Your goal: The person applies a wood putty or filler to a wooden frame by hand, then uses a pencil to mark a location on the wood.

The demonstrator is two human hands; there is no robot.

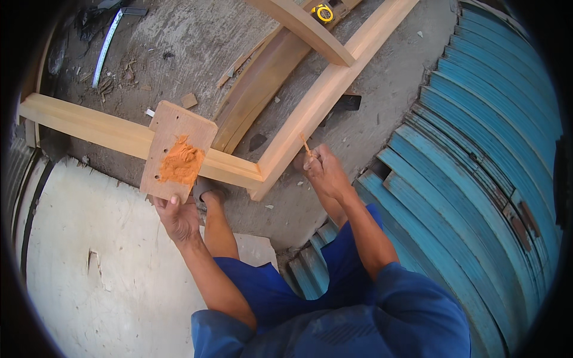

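Board (pixel 179 134): small flat offcut of pale brown wood, roughly rectangular with rounded corners, a few small holes near its left edge. It is carrying a rough heap of orange paste (pixel 181 164) on its lower middle. It is lying over the frame (pixel 107 128), above the corner joint.

Left hand (pixel 177 219): gripping the board's bottom edge, thumb lying on its face.

Right hand (pixel 325 173): closing on a thin stick (pixel 305 145), orange-tinted, tip pointing up just beside the frame's right rail.

Frame: light timber lying on grey concrete.

Shutter (pixel 489 179): blue, ribbed, at the right.

Tape measure (pixel 323 12): yellow, sitting at the top.
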